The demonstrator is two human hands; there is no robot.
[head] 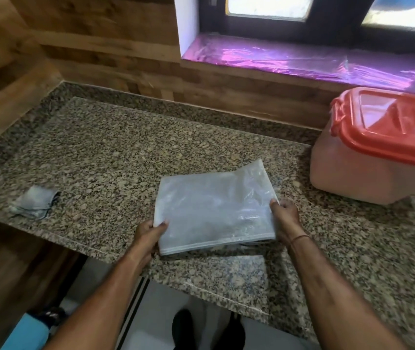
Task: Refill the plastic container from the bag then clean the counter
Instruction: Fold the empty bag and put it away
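A flat, folded clear plastic bag (pixel 214 208) lies over the front of the granite counter (pixel 115 157). My left hand (pixel 150 236) pinches its near left corner with the thumb on top. My right hand (pixel 286 217) grips its right edge. The bag looks empty and flattened. The plastic container (pixel 368 170), translucent with a red lid (pixel 390 125) closed on it, stands at the right of the counter, apart from the bag.
A small grey folded cloth (pixel 35 202) lies on the counter at the left, near the front edge. Wood panelling backs the counter at the rear and left. A window sill covered in purple film (pixel 302 61) runs behind the container. The floor shows below the counter's front edge.
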